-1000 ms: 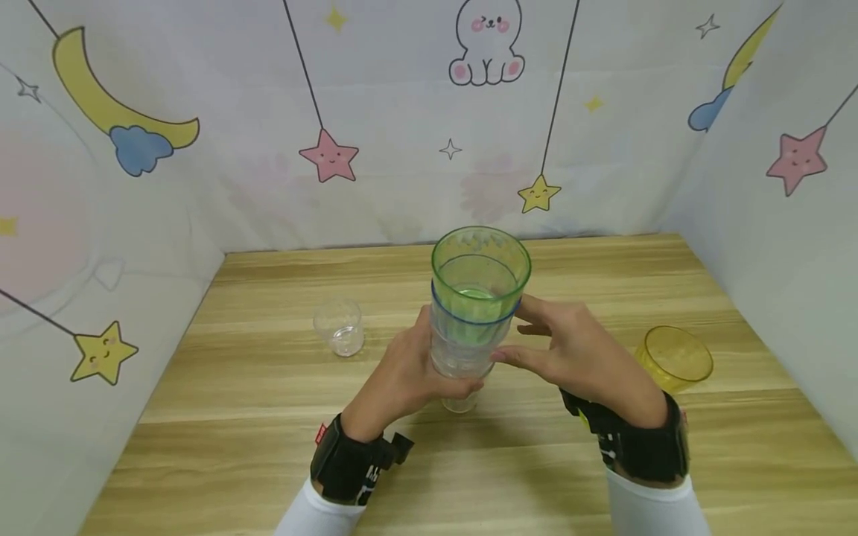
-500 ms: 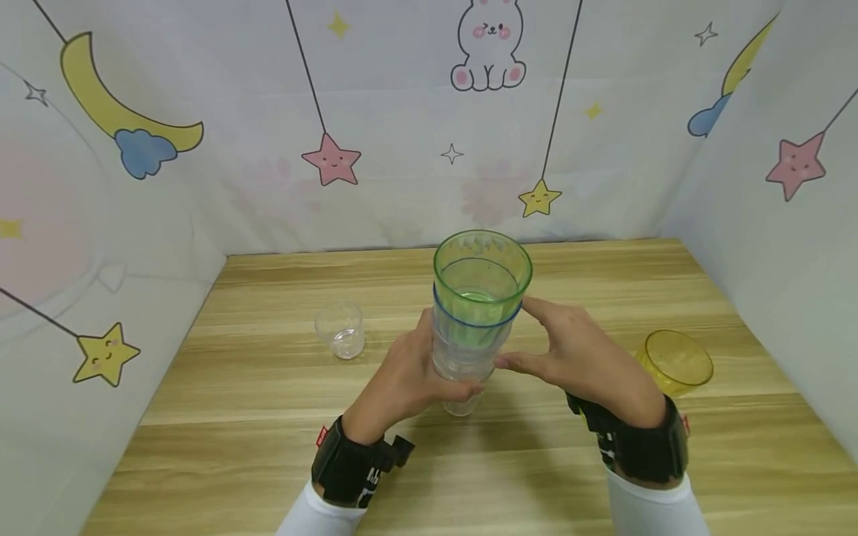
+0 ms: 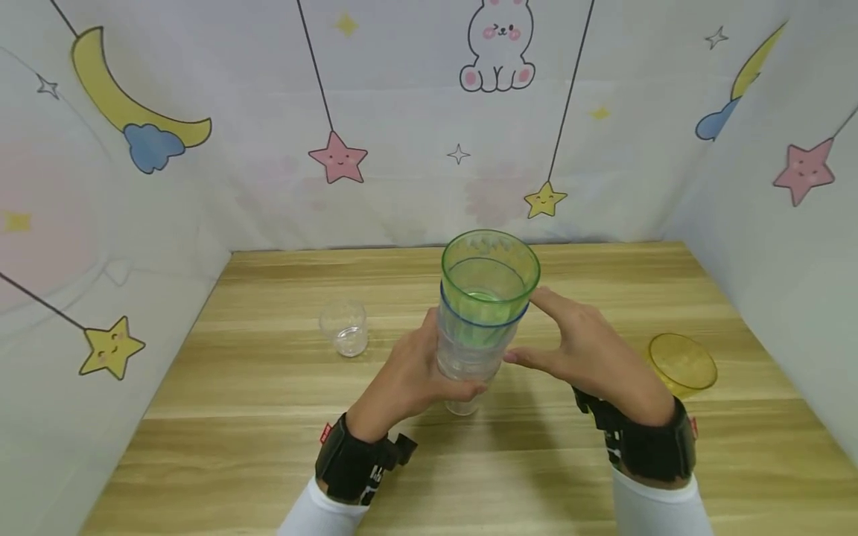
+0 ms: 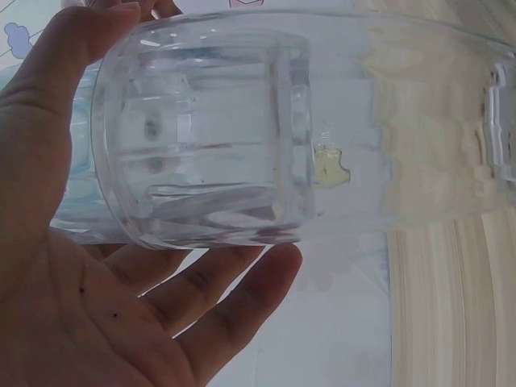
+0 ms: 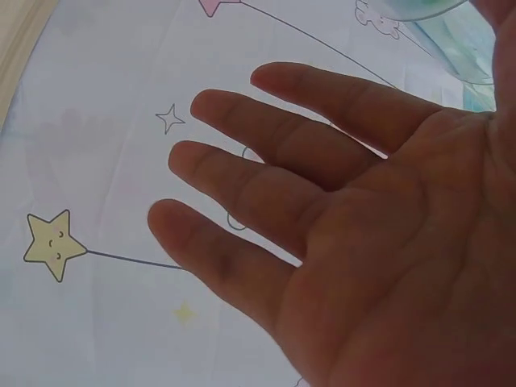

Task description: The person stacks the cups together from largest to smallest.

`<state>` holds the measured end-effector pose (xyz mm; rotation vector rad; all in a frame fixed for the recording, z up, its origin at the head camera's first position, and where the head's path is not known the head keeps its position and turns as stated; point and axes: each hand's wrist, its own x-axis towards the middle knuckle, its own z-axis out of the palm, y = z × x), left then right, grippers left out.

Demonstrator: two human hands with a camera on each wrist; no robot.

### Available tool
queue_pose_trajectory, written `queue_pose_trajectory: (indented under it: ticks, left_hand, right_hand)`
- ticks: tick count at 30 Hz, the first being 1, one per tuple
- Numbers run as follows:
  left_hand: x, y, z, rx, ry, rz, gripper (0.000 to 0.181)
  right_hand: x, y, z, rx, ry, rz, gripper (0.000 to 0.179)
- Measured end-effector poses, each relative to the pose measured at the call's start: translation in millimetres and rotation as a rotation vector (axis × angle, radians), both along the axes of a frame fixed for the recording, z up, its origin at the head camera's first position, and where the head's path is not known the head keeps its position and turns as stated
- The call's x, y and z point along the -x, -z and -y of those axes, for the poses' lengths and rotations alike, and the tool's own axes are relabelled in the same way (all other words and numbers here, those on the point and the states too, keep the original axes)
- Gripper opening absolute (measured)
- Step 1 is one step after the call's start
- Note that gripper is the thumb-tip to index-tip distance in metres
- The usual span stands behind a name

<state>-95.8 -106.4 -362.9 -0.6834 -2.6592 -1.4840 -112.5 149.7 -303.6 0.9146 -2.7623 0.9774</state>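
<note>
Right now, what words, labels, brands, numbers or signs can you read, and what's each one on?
No text is readable.
Black wrist straps: white marks, too blurred to read.
Red tags on the straps: too small to read.
Stacked glasses, clear cup, yellow cup: no lettering seen.

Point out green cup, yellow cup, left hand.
Green cup (image 3: 489,312), head view: front wall, just below the rim.
Yellow cup (image 3: 682,363), head view: inner wall, seen through its mouth.
Left hand (image 3: 413,374), head view: back of the hand.

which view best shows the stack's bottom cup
Left wrist view: the bottom cup shows large and side-on, rim included. The head view shows mainly its base below the left hand; the right wrist view shows glass, which cup unclear.
</note>
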Motion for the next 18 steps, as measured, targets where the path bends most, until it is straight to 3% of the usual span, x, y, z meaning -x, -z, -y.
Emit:
queue_pose_trajectory:
  ticks: [8, 18]
  left_hand:
    - [1.1, -0.5, -1.3, 0.003, 0.016, -0.023, 0.092]
    - [0.7, -1.1, 0.7, 0.011, -0.001, -0.012, 0.093]
  right_hand:
    - [0.4, 4.5, -2.9, -0.027, 0.033, -0.028, 0.087]
    - [0.9, 6.8, -7.2, -0.076, 0.092, 0.011, 0.083]
